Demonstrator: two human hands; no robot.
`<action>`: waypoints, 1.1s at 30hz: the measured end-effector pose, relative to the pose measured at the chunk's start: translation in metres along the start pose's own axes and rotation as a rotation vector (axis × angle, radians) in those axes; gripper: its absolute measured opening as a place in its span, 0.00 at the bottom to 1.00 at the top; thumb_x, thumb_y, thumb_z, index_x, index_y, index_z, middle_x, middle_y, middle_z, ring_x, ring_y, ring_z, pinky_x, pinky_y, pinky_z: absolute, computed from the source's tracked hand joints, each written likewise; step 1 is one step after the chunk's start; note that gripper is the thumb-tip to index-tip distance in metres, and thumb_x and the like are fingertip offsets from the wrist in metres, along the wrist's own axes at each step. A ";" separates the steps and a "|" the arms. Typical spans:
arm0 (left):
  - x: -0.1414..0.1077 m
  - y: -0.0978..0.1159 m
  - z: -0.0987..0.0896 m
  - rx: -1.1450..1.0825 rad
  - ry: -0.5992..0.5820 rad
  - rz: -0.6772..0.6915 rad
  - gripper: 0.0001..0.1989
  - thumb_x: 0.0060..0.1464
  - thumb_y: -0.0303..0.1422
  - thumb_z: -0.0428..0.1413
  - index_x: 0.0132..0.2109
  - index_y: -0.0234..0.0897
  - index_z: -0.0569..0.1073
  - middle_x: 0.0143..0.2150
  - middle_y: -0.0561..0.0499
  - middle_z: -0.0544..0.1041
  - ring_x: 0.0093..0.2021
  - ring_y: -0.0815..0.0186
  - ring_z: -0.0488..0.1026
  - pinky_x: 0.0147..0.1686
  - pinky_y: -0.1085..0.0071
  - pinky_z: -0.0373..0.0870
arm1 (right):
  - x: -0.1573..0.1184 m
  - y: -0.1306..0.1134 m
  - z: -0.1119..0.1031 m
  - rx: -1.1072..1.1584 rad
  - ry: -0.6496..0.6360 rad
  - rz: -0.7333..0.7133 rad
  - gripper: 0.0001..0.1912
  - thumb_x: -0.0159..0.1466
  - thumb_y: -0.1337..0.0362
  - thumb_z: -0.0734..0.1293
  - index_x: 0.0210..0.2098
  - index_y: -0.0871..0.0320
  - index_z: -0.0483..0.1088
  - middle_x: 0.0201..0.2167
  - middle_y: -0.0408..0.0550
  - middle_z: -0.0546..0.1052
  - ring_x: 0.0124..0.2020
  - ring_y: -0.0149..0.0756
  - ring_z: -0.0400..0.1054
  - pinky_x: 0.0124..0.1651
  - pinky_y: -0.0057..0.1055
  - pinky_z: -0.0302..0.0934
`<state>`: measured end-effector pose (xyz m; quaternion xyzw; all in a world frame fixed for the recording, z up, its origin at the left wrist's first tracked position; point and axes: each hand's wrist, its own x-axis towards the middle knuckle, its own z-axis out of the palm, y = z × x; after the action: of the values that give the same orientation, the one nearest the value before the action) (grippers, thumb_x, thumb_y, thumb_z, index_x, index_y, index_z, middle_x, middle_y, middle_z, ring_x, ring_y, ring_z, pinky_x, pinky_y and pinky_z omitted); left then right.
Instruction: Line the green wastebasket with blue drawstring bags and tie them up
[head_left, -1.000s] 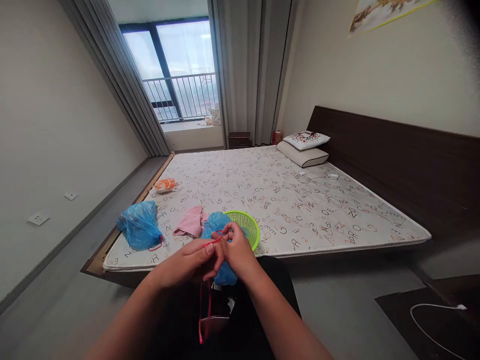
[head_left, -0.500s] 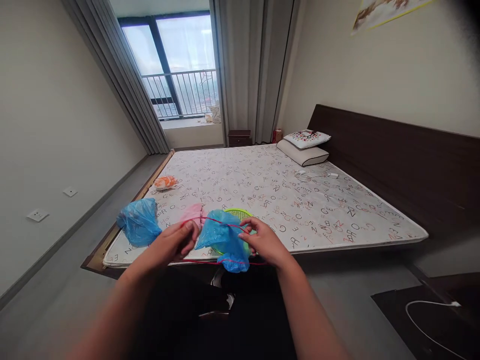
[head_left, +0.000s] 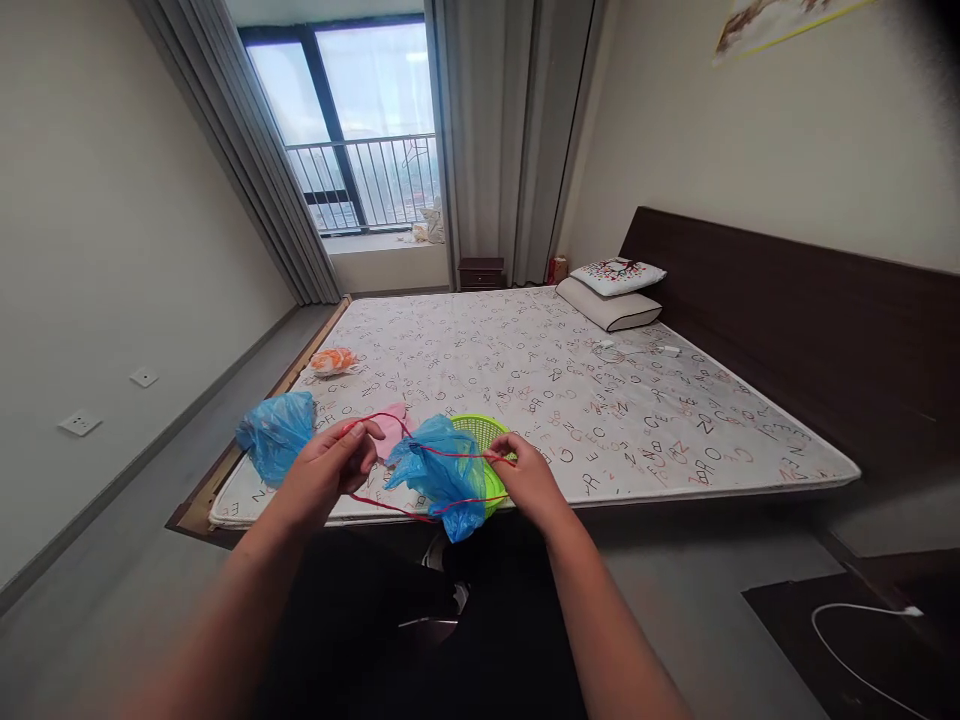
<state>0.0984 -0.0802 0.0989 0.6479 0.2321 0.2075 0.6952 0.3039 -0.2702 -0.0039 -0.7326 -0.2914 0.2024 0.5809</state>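
A red string (head_left: 457,456) loops between my two hands. My left hand (head_left: 341,458) pinches it at the left, and my right hand (head_left: 520,474) pinches it at the right. Between them a crumpled blue plastic bag (head_left: 444,470) hangs on the string, its upper part beside the upper strand and its lower part by the lower strand. Behind the bag sits a green mesh basket (head_left: 484,430), partly hidden by the bag and my right hand. Pink cloth or plastic (head_left: 391,432) lies just beyond my left hand.
Another blue plastic bag (head_left: 276,435) rests at the near left corner of the mattress (head_left: 465,340). An orange and white bag (head_left: 333,361) lies behind it. Two pillows (head_left: 615,295) are stacked by the dark headboard, with a white cable (head_left: 630,350) in front.
My left hand has moved a little left and up, spreading the string loop wider. The blue bag has shifted and more of the green basket shows.
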 end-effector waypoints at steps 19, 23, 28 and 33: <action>-0.053 -0.006 0.077 0.723 -0.305 0.164 0.26 0.67 0.52 0.41 0.35 0.38 0.72 0.29 0.47 0.75 0.29 0.62 0.71 0.31 0.69 0.63 | -0.050 -0.043 0.040 0.569 -0.716 0.147 0.25 0.60 0.57 0.70 0.56 0.53 0.71 0.50 0.51 0.77 0.48 0.41 0.73 0.53 0.42 0.67; -0.043 -0.031 0.065 0.494 -0.244 -0.174 0.31 0.68 0.52 0.35 0.50 0.37 0.76 0.26 0.49 0.75 0.22 0.63 0.71 0.23 0.70 0.63 | -0.047 -0.032 0.039 0.127 -0.459 -0.006 0.38 0.60 0.65 0.68 0.69 0.53 0.58 0.65 0.55 0.65 0.63 0.45 0.65 0.67 0.49 0.58; -0.019 -0.062 0.051 0.409 -0.159 -0.106 0.23 0.62 0.48 0.53 0.56 0.39 0.77 0.38 0.47 0.80 0.36 0.60 0.76 0.34 0.69 0.70 | -0.052 -0.027 0.046 -0.082 -0.485 -0.248 0.48 0.61 0.68 0.65 0.75 0.52 0.39 0.73 0.53 0.52 0.75 0.40 0.44 0.75 0.46 0.44; -0.010 -0.077 0.052 0.106 -0.184 -0.302 0.25 0.53 0.45 0.64 0.55 0.37 0.75 0.34 0.50 0.78 0.29 0.67 0.72 0.30 0.73 0.66 | -0.055 -0.029 0.048 -0.223 -0.533 -0.237 0.56 0.58 0.64 0.70 0.76 0.55 0.32 0.74 0.58 0.46 0.76 0.47 0.37 0.75 0.50 0.41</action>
<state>0.1204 -0.1335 0.0256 0.6578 0.2728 0.0281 0.7015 0.2266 -0.2673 0.0099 -0.6737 -0.5374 0.2850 0.4197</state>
